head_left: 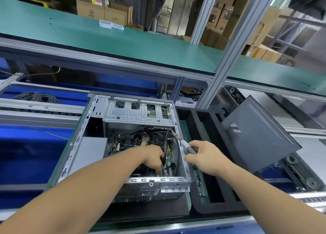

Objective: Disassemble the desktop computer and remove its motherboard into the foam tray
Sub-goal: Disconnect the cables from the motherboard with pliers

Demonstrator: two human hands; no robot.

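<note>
Bare left hand (153,157) inside ribbed steel case (77,145) — cables (165,145) tangled.

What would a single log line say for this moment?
left hand: inside open grey metal computer case, at black cables | right hand: holding grey-handled screwdriver | motherboard: not out | black foam tray: beside case

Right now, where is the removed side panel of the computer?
In the head view, the side panel leans tilted on the right, over the black foam tray, beside the open computer case.
</note>
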